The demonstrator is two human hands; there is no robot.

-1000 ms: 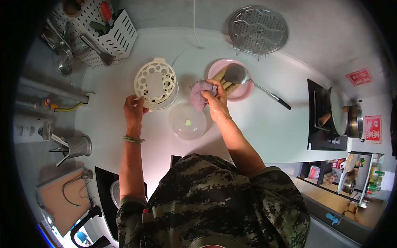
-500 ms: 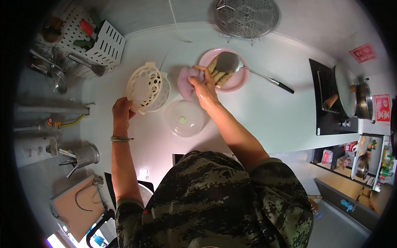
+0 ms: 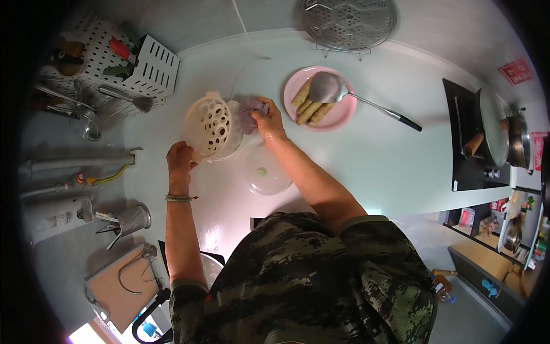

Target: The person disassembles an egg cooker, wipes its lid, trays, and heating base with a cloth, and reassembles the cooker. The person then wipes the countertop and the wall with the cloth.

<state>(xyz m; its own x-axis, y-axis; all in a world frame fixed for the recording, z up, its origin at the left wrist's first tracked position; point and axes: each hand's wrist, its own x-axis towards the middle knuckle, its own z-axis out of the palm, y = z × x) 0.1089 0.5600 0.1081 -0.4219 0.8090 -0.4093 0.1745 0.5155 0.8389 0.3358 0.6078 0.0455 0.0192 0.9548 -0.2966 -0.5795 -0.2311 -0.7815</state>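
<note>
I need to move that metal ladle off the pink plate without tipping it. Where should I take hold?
Grip the ladle by its dark handle end, coming from the right side. The bowl rests on the rolls on the pink plate, while the long handle sticks out over bare counter, free of both hands.

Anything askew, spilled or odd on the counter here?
The perforated tray is tipped up on edge off its base, held by the left hand, while the right hand presses a cloth beside it. The clear lid lies apart on the counter. No spill visible.
</note>
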